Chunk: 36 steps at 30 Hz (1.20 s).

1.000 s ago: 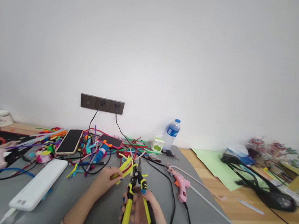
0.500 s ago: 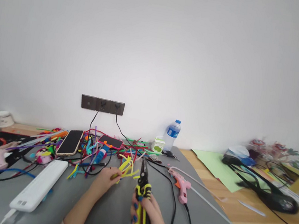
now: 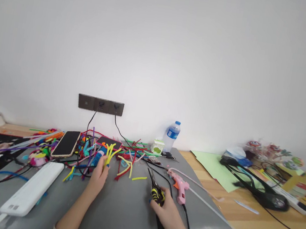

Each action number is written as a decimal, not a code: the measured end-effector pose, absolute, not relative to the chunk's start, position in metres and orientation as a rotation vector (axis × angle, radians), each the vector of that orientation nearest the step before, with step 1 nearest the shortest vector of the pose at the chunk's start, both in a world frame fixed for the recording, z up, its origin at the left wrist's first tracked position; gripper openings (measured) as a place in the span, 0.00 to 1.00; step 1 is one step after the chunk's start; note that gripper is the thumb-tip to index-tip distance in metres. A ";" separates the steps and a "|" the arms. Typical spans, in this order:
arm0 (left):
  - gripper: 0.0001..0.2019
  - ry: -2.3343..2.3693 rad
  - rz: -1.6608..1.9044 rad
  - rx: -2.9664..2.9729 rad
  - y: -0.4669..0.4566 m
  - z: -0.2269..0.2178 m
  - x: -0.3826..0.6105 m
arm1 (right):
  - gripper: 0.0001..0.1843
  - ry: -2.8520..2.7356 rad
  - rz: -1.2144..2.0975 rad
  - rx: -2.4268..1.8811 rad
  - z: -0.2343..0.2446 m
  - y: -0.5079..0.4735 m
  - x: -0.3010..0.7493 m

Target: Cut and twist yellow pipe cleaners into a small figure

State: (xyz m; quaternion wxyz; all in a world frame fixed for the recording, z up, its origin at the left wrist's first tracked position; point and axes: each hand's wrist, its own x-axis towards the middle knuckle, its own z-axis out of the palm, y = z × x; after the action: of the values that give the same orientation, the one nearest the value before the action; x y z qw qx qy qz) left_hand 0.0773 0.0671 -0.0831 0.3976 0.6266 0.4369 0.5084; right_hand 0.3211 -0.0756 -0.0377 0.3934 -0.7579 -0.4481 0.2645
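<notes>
Below, yellow strip (image 3: 139, 178) on grey tabletop (image 3: 120, 213); behind, white wall (image 3: 162, 54).

Stems (image 3: 109, 155) are yel, pliers (image 3: 157, 195) blk w/ yel, glue gun (image 3: 182, 188) pink, paper (image 3: 215, 170) grn.

Grey table (image 3: 122, 214): white power bank (image 3: 33, 188) near left; tangled pipe cleaners (image 3: 87, 150) far left; short yellow strip (image 3: 139, 178) mid-table; pink glue gun (image 3: 182, 189) right; small box (image 3: 157, 146), water bottle (image 3: 171, 136) far edge. Wooden table (image 3: 229, 219), right: green paper (image 3: 216, 171).

Left hand (image 3: 98, 177) gripping yellow pipe-cleaner bundle (image 3: 110, 154). Right hand (image 3: 166, 206) around black-yellow pliers (image 3: 155, 187). Pink glue gun (image 3: 182, 188) just right. White device (image 3: 33, 189) near left.
</notes>
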 end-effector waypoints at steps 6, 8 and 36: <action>0.29 1.015 1.247 1.497 0.066 -0.079 0.077 | 0.32 -1.071 0.429 -2.258 -0.055 -0.053 0.314; 0.24 0.985 1.197 1.533 0.066 -0.077 0.077 | 0.31 -1.068 0.333 -2.243 -0.055 -0.047 0.316; 0.24 0.911 0.778 2.193 0.047 -0.059 0.079 | 0.31 -1.340 0.808 -1.195 -0.078 0.000 0.217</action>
State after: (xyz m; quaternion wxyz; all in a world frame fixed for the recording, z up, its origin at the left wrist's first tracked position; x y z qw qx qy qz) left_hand 0.0794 0.0468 -0.0586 0.3156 0.8327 0.3458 0.2955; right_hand 0.2171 0.0004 -0.0775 0.5532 -0.5057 -0.5669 0.3418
